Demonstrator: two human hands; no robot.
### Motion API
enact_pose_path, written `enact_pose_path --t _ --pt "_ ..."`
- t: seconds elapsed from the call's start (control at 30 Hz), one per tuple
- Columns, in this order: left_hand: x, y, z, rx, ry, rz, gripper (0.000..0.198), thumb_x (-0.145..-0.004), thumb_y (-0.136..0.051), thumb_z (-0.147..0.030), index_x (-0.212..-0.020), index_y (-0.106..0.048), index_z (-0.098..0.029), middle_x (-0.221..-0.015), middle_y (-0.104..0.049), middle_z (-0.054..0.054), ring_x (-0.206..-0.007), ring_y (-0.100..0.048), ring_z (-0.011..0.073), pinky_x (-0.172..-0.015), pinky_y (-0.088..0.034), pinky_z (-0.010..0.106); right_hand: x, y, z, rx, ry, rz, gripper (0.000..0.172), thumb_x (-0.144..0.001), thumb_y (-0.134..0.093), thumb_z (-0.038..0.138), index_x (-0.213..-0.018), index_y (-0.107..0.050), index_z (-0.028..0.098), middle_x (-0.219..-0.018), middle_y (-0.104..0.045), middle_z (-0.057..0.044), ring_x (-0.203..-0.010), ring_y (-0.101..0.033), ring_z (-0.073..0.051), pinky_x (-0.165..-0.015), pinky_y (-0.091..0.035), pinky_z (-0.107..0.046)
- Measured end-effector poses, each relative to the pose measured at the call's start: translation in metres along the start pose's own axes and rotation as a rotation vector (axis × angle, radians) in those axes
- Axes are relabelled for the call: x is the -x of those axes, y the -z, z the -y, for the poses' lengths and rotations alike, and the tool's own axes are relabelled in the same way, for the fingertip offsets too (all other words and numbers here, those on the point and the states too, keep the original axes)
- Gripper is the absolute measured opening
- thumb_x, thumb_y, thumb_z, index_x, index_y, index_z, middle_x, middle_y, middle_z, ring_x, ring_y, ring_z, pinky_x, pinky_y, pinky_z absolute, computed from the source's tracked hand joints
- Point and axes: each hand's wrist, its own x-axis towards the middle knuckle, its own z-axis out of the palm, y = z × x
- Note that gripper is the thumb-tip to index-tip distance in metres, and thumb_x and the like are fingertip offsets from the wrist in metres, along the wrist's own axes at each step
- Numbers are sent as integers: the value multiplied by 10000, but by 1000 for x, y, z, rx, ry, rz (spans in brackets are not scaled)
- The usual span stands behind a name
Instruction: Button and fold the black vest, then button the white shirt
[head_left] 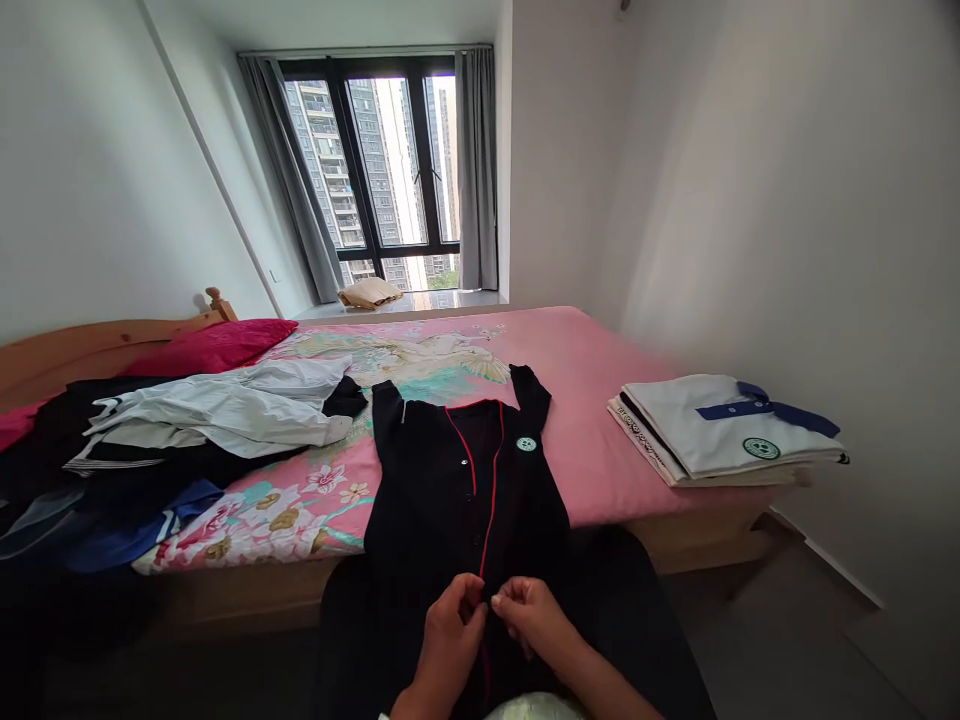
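Note:
A black cardigan (pixel 427 500) with red edging and a round badge on its chest lies front up, its upper part on the bed and its lower part hanging over the edge onto my lap. Its sleeves point away from me. My left hand (pixel 452 625) pinches the red-trimmed front edge low down. Close beside it, my right hand (pixel 529 615) has thumb and forefinger pressed together at the other front edge. A few buttons show along the opening above; whether one is between my fingers is hidden.
On the bed's pink flowered sheet (pixel 277 510), a loose heap of clothes (pixel 225 410) spreads at the left, near a red pillow (pixel 217 345). A folded stack topped by a white polo shirt (pixel 712 430) sits at the right edge. Beyond are a folded cloth (pixel 369 292) and a window.

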Motion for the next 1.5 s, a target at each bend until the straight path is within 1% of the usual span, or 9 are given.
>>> enact_pose_path --t 0.13,0.23,0.33,0.47,0.63,0.83,1.17,1.33,1.5 --pt "0 -4 7 -40 -40 25 127 -763 -488 -220 -815 -603 -206 -773 -629 23 -725 -575 173 -696 -435 286 -1 2 23 193 359 -244 201 -818 -467 343 -735 -541 176 -648 -555 7 -593 -513 -116 -584 -406 -230" --pt "0 -11 13 -88 -100 29 128 -770 -472 -184 -756 -596 -208 -755 -626 23 -708 -573 168 -682 -430 278 -16 1 45 338 492 -216 131 -834 -453 260 -780 -551 194 -708 -576 7 -654 -537 -118 -630 -409 -223" --pt "2 -16 18 -147 -132 50 151 -778 -461 -151 -728 -590 -211 -740 -628 21 -687 -573 161 -662 -427 270 -40 1 52 625 401 -233 58 -780 -519 209 -816 -563 201 -753 -598 -2 -673 -565 -132 -622 -391 -236" --pt "0 -9 19 -250 -192 47 178 -833 -429 -170 -793 -595 -221 -780 -632 29 -726 -587 166 -690 -437 277 -61 3 37 888 224 -322 261 -735 -620 353 -918 -532 188 -860 -627 -47 -747 -622 -204 -639 -400 -282" --pt "-34 6 9 -613 -268 -56 265 -881 -360 -181 -929 -619 -209 -897 -627 58 -851 -566 181 -777 -413 307 -63 7 20 1027 179 -348 263 -762 -587 305 -973 -484 186 -893 -637 -62 -784 -644 -234 -651 -410 -304" --pt "-71 3 2 -758 -266 -87 164 -775 -505 -143 -832 -647 -204 -842 -621 52 -855 -534 217 -800 -316 371 -65 2 16 1010 209 -407 375 -726 -646 343 -1006 -449 189 -950 -613 -68 -847 -618 -237 -650 -422 -299" --pt "-77 -7 7 -602 -201 -87 172 -770 -462 -124 -704 -609 -183 -743 -622 44 -791 -558 195 -811 -304 362 -72 -4 2 1041 285 -521 305 -737 -556 166 -1026 -461 196 -996 -577 -73 -919 -550 -226 -755 -398 -323" --pt "-79 -3 13 -328 -57 -61 105 -727 -502 -180 -742 -606 -190 -671 -622 -5 -651 -577 145 -659 -383 271 -68 3 4 825 307 -505 293 -673 -455 75 -941 -492 189 -889 -596 -39 -850 -562 -185 -681 -385 -258" --pt "-82 1 16 -47 43 -40 166 -701 -523 -253 -794 -636 -174 -697 -647 0 -657 -590 145 -636 -432 260 -56 21 11 369 217 -465 254 -681 -478 153 -906 -583 200 -724 -598 0 -709 -569 -158 -665 -390 -259"
